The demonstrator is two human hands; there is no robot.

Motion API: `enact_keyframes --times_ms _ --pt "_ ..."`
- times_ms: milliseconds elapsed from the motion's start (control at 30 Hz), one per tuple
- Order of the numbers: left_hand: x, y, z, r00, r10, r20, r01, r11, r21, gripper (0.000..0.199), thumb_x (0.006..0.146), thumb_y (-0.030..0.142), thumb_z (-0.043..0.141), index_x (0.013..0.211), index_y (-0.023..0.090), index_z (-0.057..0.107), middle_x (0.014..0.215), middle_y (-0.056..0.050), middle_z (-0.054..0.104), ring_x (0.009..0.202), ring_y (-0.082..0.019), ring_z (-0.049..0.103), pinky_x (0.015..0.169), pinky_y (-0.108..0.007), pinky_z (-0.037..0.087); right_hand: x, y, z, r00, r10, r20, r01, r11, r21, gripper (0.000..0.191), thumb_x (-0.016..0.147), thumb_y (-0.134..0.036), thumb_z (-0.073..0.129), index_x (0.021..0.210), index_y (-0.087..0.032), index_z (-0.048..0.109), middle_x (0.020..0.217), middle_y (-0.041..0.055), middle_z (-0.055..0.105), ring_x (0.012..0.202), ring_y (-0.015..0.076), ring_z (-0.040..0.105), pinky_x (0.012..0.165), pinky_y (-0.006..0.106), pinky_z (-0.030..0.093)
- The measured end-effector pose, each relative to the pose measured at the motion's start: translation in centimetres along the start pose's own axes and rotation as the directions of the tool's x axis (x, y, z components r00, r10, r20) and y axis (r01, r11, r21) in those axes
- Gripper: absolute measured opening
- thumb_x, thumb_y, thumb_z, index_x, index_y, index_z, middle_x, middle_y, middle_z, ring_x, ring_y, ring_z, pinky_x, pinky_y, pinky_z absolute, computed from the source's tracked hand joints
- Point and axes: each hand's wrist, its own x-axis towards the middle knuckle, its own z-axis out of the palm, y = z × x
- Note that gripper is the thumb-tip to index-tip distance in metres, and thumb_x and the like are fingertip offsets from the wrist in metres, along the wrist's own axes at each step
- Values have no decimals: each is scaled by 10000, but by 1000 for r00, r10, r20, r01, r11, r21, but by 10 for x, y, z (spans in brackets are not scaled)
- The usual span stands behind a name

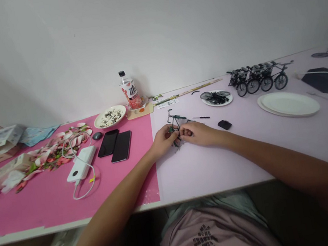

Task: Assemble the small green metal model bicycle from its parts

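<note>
A small dark green model bicycle frame (178, 117) with handlebars sits between my hands, over the pale part of the table. My left hand (166, 138) is closed round its lower part, thumb and fingers pinching. Against the same spot, my right hand (195, 133) has its fingers curled and pressed together; the small part at its fingertips is too tiny to make out. My fingers hide much of the frame's middle. Just beyond my right hand lies a thin black screwdriver (201, 117), and a small black block-like piece (224, 124) is to the right.
A plate (229, 98) carries black wheels and parts. Several finished model bicycles (259, 79) stand behind white plates (293, 104). Leftward are two phones (121, 147), a power bank (81, 164) with its cable, a bowl (97, 125), a bottle (130, 91) and petals (53, 160).
</note>
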Motion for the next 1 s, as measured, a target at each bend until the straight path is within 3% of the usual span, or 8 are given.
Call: enact_keyframes --times_ms 267,467,1000 --pt "0 -1 -1 1000 1 -5 0 999 50 340 938 400 703 1125 142 583 861 -41 691 679 -127 682 662 -267 558 -1 -1 -1 1000 -1 10 1 1000 -11 94 934 -327 636 906 -238 623 814 14 666 717 177 608 659 302 441" --pt "-2 4 0 998 42 -53 -32 985 172 302 926 386 705 1104 152 637 839 -24 667 646 -106 597 588 -229 474 0 -1 -1 1000 3 17 -2 1000 -15 107 934 -342 641 905 -240 621 824 15 668 729 181 615 667 308 445" --pt "0 2 0 1000 9 -28 -6 994 113 348 918 408 704 1121 142 609 914 -42 676 663 -112 628 611 -244 507 -1 -1 0 1000 -9 11 9 1000 -19 97 934 -336 646 933 -242 624 833 15 663 736 181 607 671 303 439"
